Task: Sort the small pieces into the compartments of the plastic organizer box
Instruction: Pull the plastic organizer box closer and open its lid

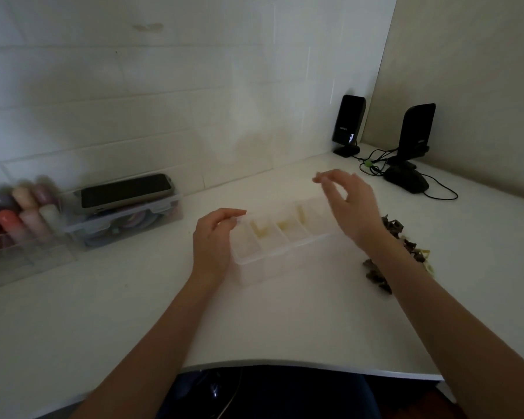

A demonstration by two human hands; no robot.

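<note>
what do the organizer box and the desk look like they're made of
Organizer box: looks like translucent frosted plastic, since the pale yellow pieces show hazily through its walls. Desk: smooth, matte white surface with a thin rounded edge, probably laminate, though that can't be told for sure.

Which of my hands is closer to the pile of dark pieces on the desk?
Right. The right hand hovers over the organizer box's right end, just left of the pile of dark pieces; the left hand is at the box's far left end.
</note>
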